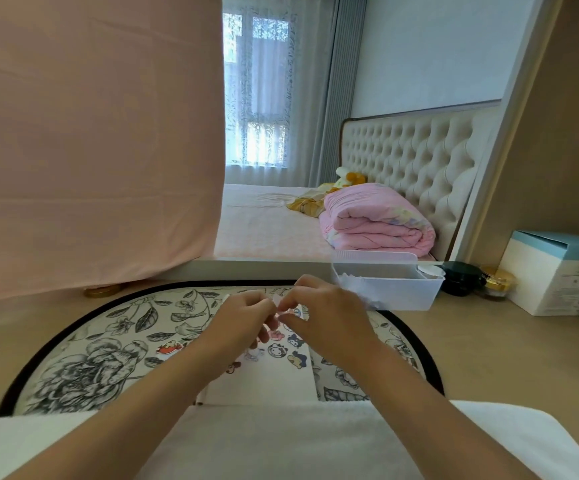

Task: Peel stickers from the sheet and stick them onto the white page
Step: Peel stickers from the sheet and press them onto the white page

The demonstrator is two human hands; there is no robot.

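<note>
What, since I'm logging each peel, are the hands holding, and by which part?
A small pale sticker piece, pinched by both hands' fingertips: left hand at its left edge, right hand at its right edge. Its detail is blurred.

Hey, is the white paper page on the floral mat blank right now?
No, several colourful cartoon stickers already sit on the white paper page.

Small sticker sheet (295,313) above sticker-dotted white page (264,386)
</note>
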